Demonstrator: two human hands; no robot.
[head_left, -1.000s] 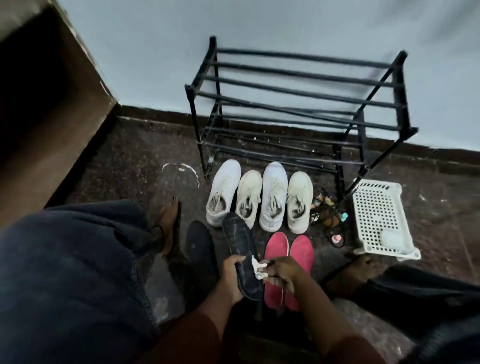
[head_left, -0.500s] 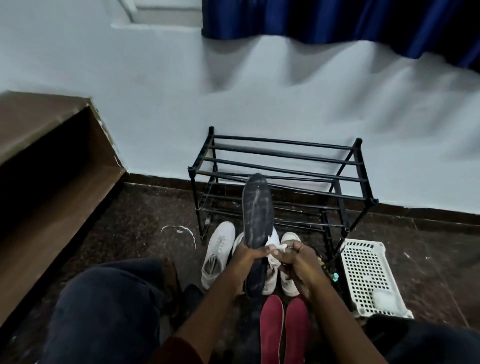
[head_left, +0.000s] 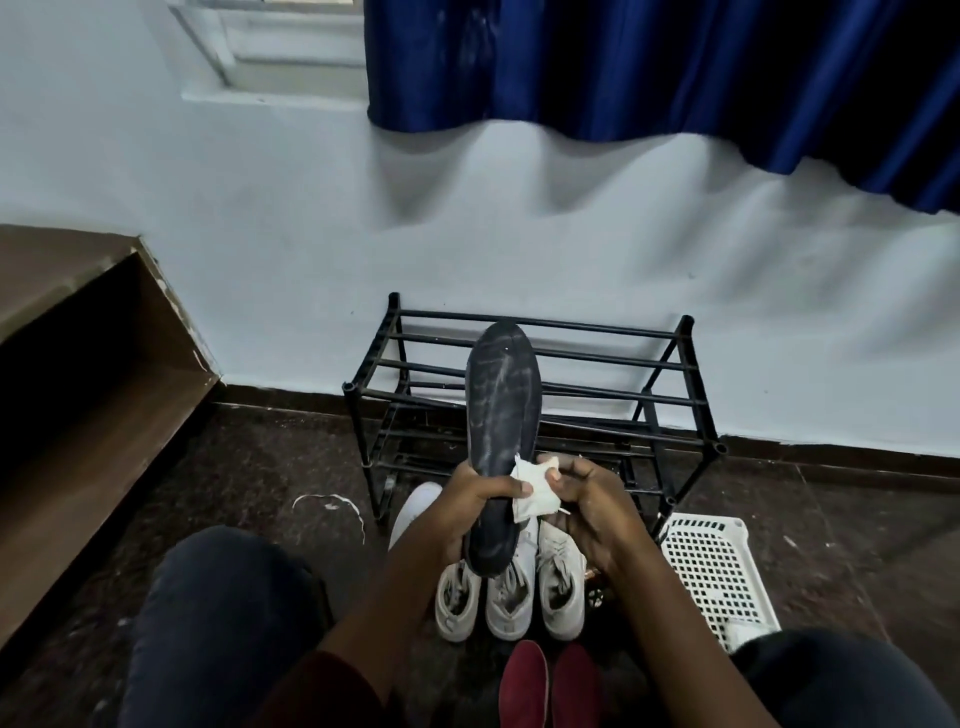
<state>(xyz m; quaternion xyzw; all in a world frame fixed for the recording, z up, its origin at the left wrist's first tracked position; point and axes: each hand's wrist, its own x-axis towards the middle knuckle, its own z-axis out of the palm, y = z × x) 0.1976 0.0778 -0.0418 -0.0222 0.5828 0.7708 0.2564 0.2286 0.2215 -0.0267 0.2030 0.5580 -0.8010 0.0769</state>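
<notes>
My left hand (head_left: 475, 499) grips a dark shoe (head_left: 501, 405) around its middle and holds it upright, its scuffed sole facing me and its toe pointing up. My right hand (head_left: 592, 499) pinches a small white cloth (head_left: 535, 493) against the shoe's right edge, level with my left thumb. The shoe hangs in front of a black metal shoe rack (head_left: 680, 395) whose shelves hold nothing.
Several white sneakers (head_left: 558, 587) stand in a row on the dark floor below my hands, with a pair of red shoes (head_left: 524, 686) nearer me. A white perforated basket (head_left: 717, 566) lies at the right. A brown wooden shelf (head_left: 88, 395) runs along the left. My knees frame the bottom.
The shoe has come up from the floor to an upright hold in front of the rack. My head has tilted up, bringing the wall and blue curtain into view.
</notes>
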